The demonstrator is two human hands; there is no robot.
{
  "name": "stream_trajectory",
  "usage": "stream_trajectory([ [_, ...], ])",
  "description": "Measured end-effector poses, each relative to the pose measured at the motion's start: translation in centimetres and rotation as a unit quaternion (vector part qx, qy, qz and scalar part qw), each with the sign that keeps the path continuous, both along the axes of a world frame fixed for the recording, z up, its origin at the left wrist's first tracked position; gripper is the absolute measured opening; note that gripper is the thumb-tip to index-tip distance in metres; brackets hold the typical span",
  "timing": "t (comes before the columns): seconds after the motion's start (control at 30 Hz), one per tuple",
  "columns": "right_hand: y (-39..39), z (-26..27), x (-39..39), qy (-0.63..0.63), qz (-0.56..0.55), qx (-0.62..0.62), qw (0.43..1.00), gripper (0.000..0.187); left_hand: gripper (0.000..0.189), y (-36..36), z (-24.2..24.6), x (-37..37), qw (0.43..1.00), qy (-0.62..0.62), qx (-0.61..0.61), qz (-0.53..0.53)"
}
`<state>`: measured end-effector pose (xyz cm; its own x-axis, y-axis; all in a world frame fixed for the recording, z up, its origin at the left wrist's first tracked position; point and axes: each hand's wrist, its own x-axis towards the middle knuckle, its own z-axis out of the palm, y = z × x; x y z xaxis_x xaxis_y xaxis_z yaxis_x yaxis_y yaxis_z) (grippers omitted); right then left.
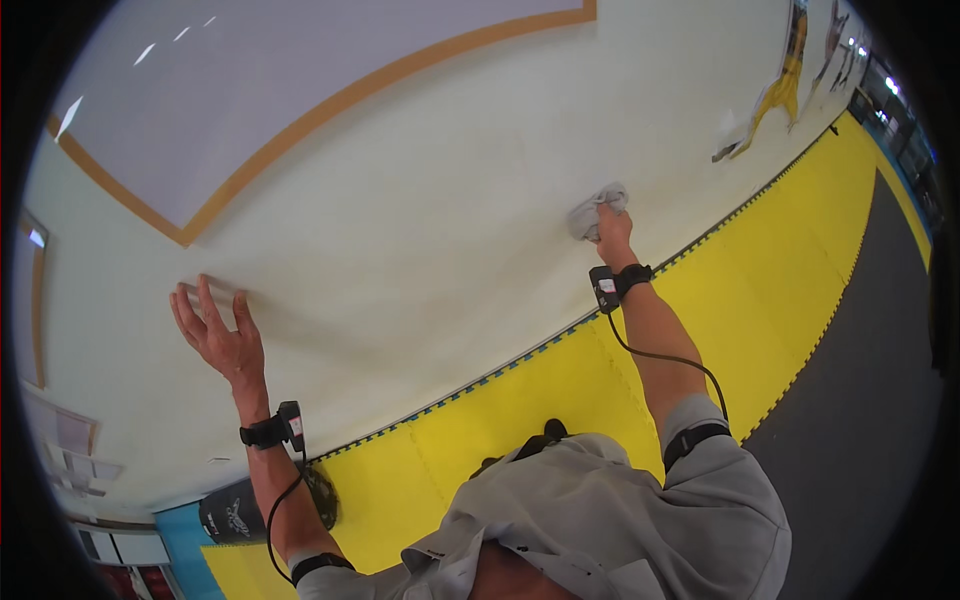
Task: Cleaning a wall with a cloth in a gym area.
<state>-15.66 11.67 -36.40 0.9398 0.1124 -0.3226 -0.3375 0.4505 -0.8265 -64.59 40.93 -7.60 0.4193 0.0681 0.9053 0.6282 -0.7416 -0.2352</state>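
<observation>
A crumpled grey cloth (589, 217) is bunched in my right hand (615, 232), which presses it against the pale wall (450, 195). My left hand (223, 341) is raised with its fingers spread and holds nothing. Its fingertips are at or very near the wall, below the corner of an orange-framed mirror or glossy panel (315, 82); contact cannot be told for sure. Each wrist bears a strap with a small black device, a cable running up the arm. Faint greyish smudges show on the wall between my hands.
Yellow interlocking foam mats (510, 405) meet the wall's base, with a dark grey mat (840, 360) farther right. A black cylindrical bag (232, 514) lies by the wall at lower left. Cut-out figure pictures (780, 90) are on the wall at upper right. White cabinets (139, 547) stand at far lower left.
</observation>
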Motion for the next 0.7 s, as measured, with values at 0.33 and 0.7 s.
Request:
stream_trajectory([
  [0.33, 2.5, 0.6, -7.4, -0.183, -0.048, -0.07, 0.979, 0.045, 0.053, 3.4, -2.8, -0.6, 0.993, -0.023, 0.11, -0.032],
  [0.7, 10.0, 5.3, -24.6, -0.367, -0.043, -0.248, 0.895, 0.06, 0.04, 4.3, -4.4, -1.5, 0.988, -0.014, 0.116, -0.105],
])
